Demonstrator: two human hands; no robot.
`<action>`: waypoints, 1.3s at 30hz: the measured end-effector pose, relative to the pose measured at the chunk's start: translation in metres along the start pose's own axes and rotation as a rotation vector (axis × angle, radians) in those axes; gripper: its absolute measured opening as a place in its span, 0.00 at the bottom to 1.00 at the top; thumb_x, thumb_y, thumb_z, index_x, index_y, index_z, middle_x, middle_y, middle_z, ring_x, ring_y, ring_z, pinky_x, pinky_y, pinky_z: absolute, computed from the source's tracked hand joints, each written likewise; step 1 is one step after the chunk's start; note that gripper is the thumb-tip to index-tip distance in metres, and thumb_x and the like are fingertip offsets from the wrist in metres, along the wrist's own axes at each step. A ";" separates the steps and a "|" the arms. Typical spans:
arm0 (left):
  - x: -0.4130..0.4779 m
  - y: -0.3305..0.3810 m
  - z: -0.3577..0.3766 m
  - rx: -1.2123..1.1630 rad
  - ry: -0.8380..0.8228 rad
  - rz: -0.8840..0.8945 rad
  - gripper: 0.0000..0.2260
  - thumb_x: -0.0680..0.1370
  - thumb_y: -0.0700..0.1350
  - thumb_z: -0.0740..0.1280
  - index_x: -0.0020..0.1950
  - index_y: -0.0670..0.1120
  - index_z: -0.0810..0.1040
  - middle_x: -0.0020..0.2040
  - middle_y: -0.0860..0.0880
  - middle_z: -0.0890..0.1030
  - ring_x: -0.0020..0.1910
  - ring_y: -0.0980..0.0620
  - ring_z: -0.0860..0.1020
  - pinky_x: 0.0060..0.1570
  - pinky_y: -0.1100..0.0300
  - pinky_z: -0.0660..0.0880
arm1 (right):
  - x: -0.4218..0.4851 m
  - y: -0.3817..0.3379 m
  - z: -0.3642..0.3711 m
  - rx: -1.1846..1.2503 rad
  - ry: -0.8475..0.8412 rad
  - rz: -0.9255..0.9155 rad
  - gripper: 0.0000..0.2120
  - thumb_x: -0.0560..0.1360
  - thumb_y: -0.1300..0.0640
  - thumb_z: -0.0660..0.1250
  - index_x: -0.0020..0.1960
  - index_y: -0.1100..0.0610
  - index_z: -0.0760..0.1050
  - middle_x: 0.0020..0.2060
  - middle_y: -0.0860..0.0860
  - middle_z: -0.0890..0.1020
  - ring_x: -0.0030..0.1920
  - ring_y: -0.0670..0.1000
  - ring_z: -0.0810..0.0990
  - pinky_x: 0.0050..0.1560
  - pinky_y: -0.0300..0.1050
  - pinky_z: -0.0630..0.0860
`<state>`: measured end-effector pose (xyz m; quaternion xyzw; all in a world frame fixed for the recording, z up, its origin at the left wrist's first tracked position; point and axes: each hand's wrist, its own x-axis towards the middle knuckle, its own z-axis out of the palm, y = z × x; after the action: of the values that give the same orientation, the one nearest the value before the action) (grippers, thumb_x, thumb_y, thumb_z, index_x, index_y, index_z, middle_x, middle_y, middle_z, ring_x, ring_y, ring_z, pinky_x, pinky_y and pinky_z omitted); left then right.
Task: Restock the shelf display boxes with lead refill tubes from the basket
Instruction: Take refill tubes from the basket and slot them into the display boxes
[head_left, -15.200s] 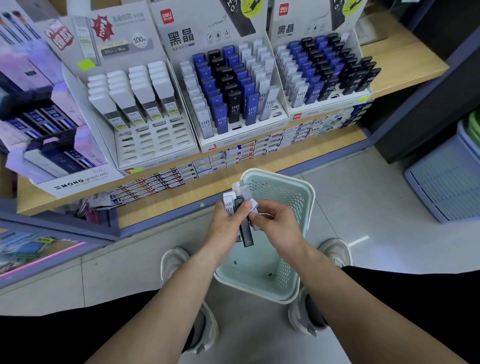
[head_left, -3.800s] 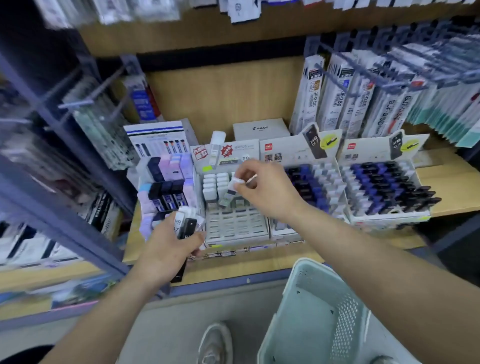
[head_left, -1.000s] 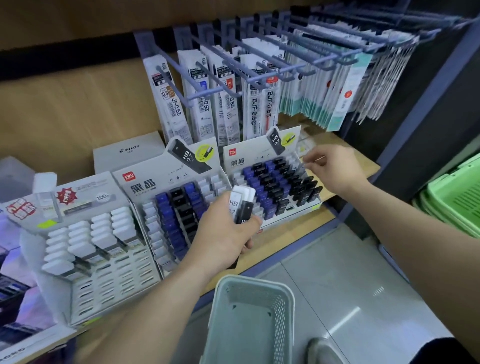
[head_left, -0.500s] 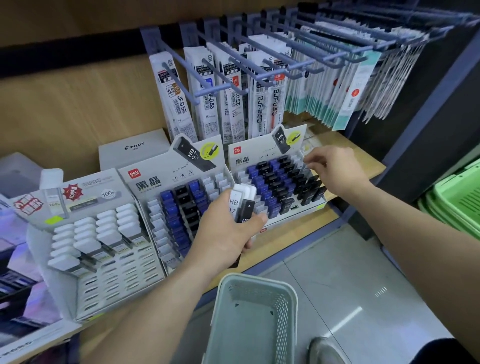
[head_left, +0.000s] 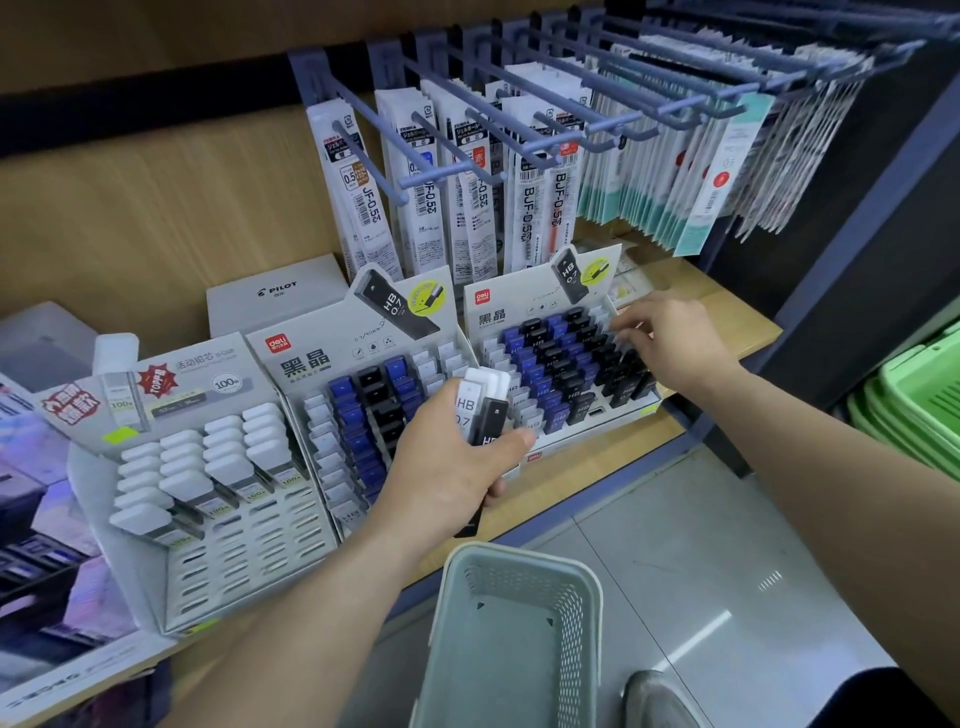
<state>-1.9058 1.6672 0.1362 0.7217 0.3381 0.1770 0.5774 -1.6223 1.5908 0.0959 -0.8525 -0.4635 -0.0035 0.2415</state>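
one pale green perforated plastic basket (head_left: 569, 618) is seen nearest, on the grey tiled floor below the wooden shelf (head_left: 597, 460), with the toe of a grey shoe (head_left: 657, 696) beside it. above the basket, a small bunch of lead refill tubes (head_left: 480, 410), white ones and a black one, is gripped upright by the left hand (head_left: 447, 467), in front of the middle cardboard display box (head_left: 311, 358) of blue, black and clear tubes. a grey display box (head_left: 208, 374) of white-capped tubes is stood to its left. further right, the right hand (head_left: 675, 345) is held over the right display box (head_left: 519, 312), fingertips lowered to its back right rows; whether a tube is pinched cannot be told. behind, long refill packets (head_left: 524, 208) are hung on blue-grey hooks (head_left: 371, 166), and a grey pilot box (head_left: 275, 293) is set against the wooden back panel.
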 end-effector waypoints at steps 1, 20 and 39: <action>0.000 0.000 0.000 -0.004 0.001 -0.002 0.10 0.76 0.44 0.74 0.52 0.47 0.75 0.30 0.52 0.77 0.24 0.55 0.74 0.29 0.60 0.77 | 0.001 0.000 0.001 0.000 -0.014 0.011 0.07 0.78 0.63 0.69 0.52 0.57 0.84 0.51 0.55 0.82 0.50 0.57 0.81 0.57 0.52 0.77; -0.009 -0.002 -0.012 -0.079 -0.003 0.000 0.12 0.73 0.43 0.75 0.53 0.48 0.75 0.29 0.52 0.78 0.26 0.52 0.76 0.29 0.56 0.76 | -0.074 -0.151 -0.026 0.846 -0.392 -0.052 0.07 0.71 0.63 0.77 0.45 0.62 0.80 0.37 0.55 0.83 0.37 0.55 0.82 0.42 0.51 0.83; -0.033 -0.032 -0.095 0.135 0.178 -0.080 0.08 0.79 0.45 0.71 0.55 0.48 0.74 0.26 0.49 0.75 0.22 0.54 0.72 0.23 0.62 0.69 | -0.060 -0.171 -0.016 0.657 -0.200 -0.186 0.06 0.75 0.60 0.74 0.46 0.49 0.80 0.41 0.47 0.83 0.42 0.47 0.81 0.48 0.40 0.79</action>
<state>-1.9996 1.7156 0.1359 0.7265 0.4278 0.1939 0.5017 -1.7887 1.6147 0.1661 -0.6796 -0.5367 0.2073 0.4551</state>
